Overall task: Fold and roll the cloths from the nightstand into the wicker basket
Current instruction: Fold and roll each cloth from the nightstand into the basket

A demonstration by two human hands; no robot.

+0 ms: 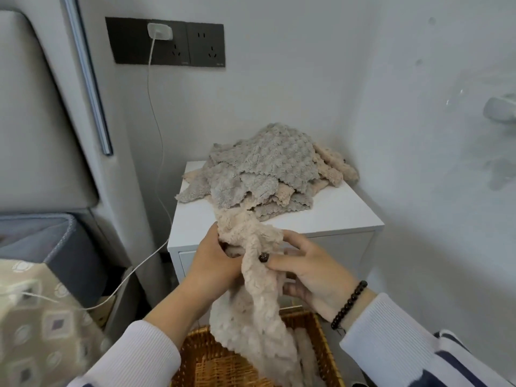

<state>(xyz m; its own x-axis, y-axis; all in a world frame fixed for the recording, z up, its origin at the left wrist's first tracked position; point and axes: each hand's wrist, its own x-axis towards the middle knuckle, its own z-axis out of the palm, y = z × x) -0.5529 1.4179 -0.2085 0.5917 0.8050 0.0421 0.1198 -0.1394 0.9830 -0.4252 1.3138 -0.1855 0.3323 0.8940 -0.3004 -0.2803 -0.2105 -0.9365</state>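
Beige cloth (251,275) is held up by 2 hands in front of the nightstand (335,216), its upper end trailing back to the pile of cloths (259,169) on the nightstand top, its lower end hanging into the wicker basket (212,356). Left hand (215,263) is curled round the bunched upper part; right hand (307,272) pinches an edge, fingers (290,238) bent against the fabric. A pale roll seems already laid in the basket, partly hidden. Step judged in hand: cloth drawn off the pile, not yet folded. Next move judged to call for the edges being found and spread flat, then folded and rolled
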